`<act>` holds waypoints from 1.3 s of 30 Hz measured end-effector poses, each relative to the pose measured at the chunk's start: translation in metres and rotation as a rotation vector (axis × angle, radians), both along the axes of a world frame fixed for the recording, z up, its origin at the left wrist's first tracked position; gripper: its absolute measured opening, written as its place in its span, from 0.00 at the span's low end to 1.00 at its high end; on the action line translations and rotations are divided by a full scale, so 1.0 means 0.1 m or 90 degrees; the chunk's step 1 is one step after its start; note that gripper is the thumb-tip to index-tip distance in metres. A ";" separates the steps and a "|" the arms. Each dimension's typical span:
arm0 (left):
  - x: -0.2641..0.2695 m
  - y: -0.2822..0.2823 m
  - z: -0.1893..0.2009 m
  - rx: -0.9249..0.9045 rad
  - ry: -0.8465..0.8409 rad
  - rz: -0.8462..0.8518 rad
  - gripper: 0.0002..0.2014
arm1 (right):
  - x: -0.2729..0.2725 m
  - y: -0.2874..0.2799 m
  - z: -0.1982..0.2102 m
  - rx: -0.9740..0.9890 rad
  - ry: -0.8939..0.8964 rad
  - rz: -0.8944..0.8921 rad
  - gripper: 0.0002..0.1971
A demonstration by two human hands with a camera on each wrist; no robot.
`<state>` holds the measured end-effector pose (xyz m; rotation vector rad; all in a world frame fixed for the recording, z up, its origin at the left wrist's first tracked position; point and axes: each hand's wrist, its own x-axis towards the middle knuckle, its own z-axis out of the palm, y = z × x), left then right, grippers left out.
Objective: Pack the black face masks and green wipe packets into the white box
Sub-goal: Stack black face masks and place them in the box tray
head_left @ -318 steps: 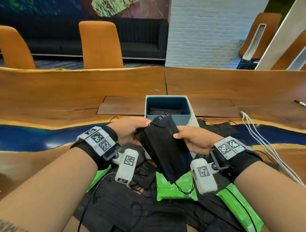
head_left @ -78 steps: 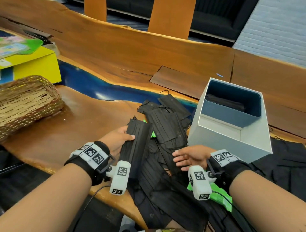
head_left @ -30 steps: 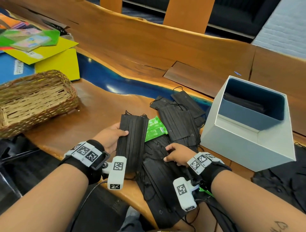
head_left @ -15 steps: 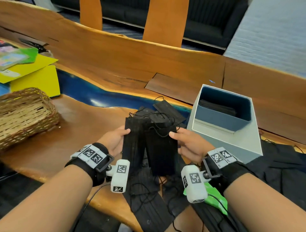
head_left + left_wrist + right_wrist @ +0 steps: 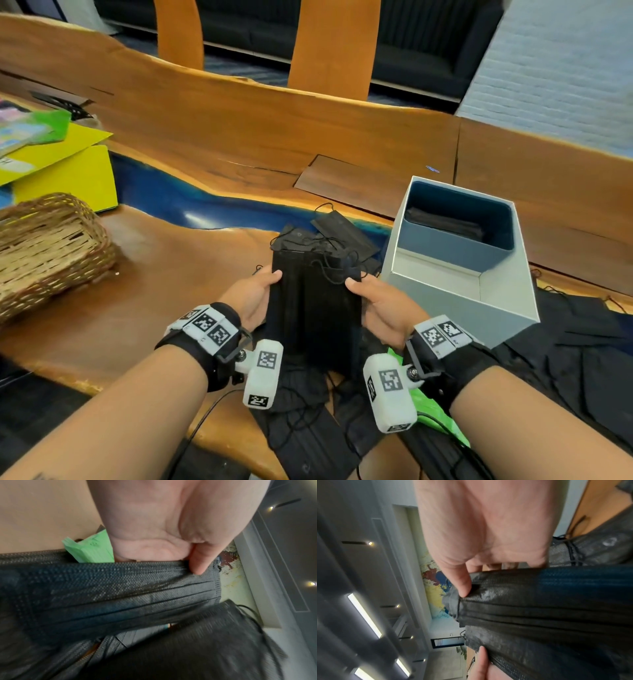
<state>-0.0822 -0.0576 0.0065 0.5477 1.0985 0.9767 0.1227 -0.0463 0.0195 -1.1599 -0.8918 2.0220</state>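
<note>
I hold a stack of black face masks [image 5: 313, 301] upright above the table, between both hands. My left hand [image 5: 255, 291] pinches its left edge with the thumb on top [image 5: 199, 563]. My right hand [image 5: 375, 298] pinches the right edge [image 5: 465, 586]. The white box [image 5: 479, 294] with a blue inside stands just right of my hands, and black masks [image 5: 445, 222] lie in it. More loose masks [image 5: 337, 233] lie behind the stack and beneath my wrists. A green wipe packet [image 5: 431, 407] pokes out under my right wrist; another green wipe packet [image 5: 92, 549] shows under my left palm.
A wicker basket [image 5: 48, 246] sits at the left. Yellow and green papers [image 5: 58, 161] lie behind the wicker basket. The wooden table [image 5: 239, 137] has a blue resin strip across it. Black cloth [image 5: 582, 359] covers the near right edge. Orange chairs [image 5: 332, 48] stand beyond the table.
My right hand lifted a mask from the pile and brought it against the one in my left hand. Both hands now hold them as one stack, slightly nearer the box.
</note>
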 end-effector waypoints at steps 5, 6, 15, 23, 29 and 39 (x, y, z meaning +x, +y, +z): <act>-0.05 0.02 -0.07 -0.016 -0.028 -0.015 0.16 | 0.02 0.01 0.08 -0.002 0.034 0.039 0.12; -0.04 0.03 -0.07 -0.022 -0.029 -0.010 0.17 | 0.02 0.01 0.11 -0.004 0.053 0.049 0.12; 0.11 0.04 0.01 0.010 -0.092 -0.035 0.17 | -0.09 0.09 0.06 -0.002 0.034 -0.009 0.17; 0.22 0.03 0.00 0.027 -0.026 -0.157 0.28 | -0.12 0.07 -0.18 0.000 0.109 -0.099 0.18; 0.22 0.01 -0.04 0.115 0.194 -0.171 0.20 | -0.12 0.04 -0.29 0.100 0.044 -0.150 0.20; 0.15 0.00 -0.13 0.113 0.315 -0.243 0.24 | -0.08 -0.03 -0.32 0.117 -0.079 -0.020 0.27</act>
